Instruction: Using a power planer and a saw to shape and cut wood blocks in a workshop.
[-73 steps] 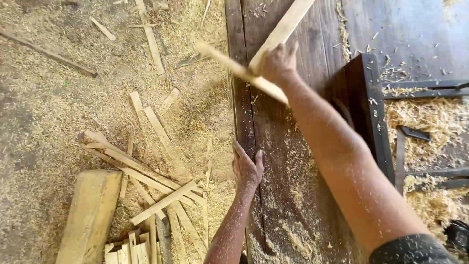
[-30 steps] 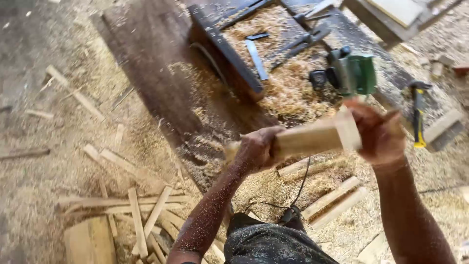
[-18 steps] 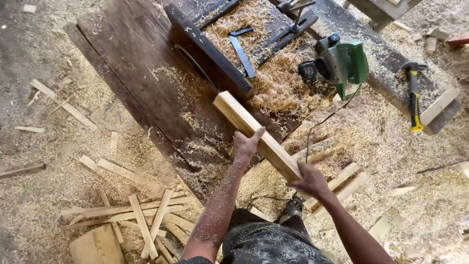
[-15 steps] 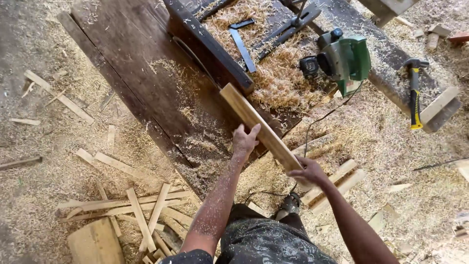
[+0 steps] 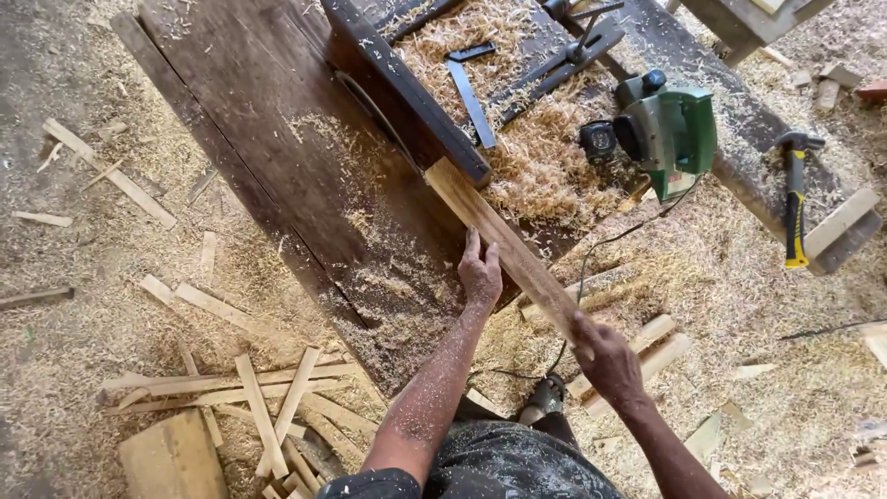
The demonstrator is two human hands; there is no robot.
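My right hand (image 5: 605, 359) clenched round the wooden strip's (image 5: 504, 245) near end, my left hand (image 5: 481, 273) flat against its edge, fingers released, dark tabletop (image 5: 277, 139) open to the upper left

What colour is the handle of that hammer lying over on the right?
The hammer has a yellow and black handle with a dark metal head, seen clearly in the head view.

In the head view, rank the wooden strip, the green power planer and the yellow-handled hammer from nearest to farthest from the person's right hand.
From the right hand:
1. Wooden strip: its near end is in that hand's grip, and it runs up-left onto the dark table.
2. Green power planer: above the hand, on the shavings.
3. Yellow-handled hammer: far upper right, on a plank.
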